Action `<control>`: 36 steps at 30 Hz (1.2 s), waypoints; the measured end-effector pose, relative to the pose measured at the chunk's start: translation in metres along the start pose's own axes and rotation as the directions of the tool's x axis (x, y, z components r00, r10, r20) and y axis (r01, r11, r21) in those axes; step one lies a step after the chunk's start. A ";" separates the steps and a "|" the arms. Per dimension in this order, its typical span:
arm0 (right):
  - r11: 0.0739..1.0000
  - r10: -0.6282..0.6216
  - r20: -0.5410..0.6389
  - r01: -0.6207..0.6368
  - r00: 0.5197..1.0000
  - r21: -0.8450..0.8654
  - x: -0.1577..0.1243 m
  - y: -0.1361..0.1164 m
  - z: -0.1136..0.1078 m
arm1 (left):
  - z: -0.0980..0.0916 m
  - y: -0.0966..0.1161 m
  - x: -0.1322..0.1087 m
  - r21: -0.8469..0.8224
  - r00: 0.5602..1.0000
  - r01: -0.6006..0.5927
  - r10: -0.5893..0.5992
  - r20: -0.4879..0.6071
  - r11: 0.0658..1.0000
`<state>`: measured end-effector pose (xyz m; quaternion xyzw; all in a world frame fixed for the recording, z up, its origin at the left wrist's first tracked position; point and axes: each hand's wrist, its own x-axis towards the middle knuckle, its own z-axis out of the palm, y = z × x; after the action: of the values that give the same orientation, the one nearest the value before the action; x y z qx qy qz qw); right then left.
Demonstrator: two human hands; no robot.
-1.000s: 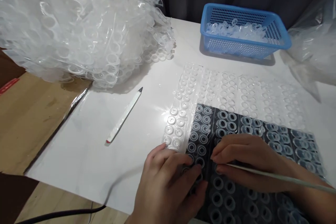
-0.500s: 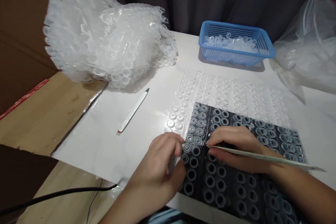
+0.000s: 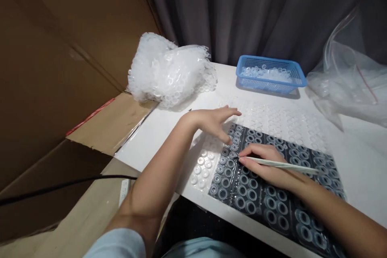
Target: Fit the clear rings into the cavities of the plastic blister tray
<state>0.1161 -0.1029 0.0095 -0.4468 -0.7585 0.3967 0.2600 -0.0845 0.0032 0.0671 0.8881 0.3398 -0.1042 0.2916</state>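
My left hand (image 3: 213, 123) is open, its fingers spread over the upper left corner of a black sheet (image 3: 262, 203). Over that sheet and past its edges lies clear plastic film (image 3: 205, 167) with rows of round, ring-like pieces. My right hand (image 3: 263, 165) pinches a slim white pen-like tool (image 3: 290, 166) close to its front end. The tip points at the left columns of rings, and whether it touches them I cannot tell. Its back end reaches over my right wrist.
A heap of translucent ringed plastic sheets (image 3: 172, 72) lies at the back left. A blue basket (image 3: 266, 84) of small clear pieces stands at the back, with a clear plastic bag (image 3: 356, 88) to its right. Cardboard (image 3: 111, 121) and a black cable (image 3: 75, 183) are at left.
My left hand has moved up and forward from the sheet's left edge, and its fingers have spread. My right hand still holds the tool near the same columns. The camera view has shifted.
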 end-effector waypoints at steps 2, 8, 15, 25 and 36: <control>1.000 -0.020 -0.012 0.020 1.000 -0.017 0.000 0.001 0.002 | 0.004 -0.014 0.008 0.045 0.994 -0.014 0.009 0.108 0.999; 0.994 -0.107 0.016 0.107 0.994 0.003 0.006 0.005 0.005 | 0.030 -0.028 0.008 0.108 0.995 -0.079 0.071 0.075 0.991; 0.995 -0.099 0.039 0.099 0.994 0.006 0.007 0.004 0.007 | 0.038 -0.033 0.007 0.097 0.998 -0.055 0.059 -0.032 0.994; 0.993 -0.113 0.057 0.114 0.992 -0.026 0.006 0.006 0.007 | 0.038 -0.029 0.008 0.091 0.999 -0.038 0.042 -0.035 0.995; 0.998 -0.057 0.046 0.058 0.997 -0.024 0.006 0.006 0.006 | 0.042 -0.022 0.007 0.152 0.997 -0.007 0.018 -0.070 0.988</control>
<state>0.1119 -0.0985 0.0013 -0.4191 -0.7817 0.3893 0.2483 -0.0933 -0.0049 0.0205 0.9130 0.3354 -0.0962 0.2116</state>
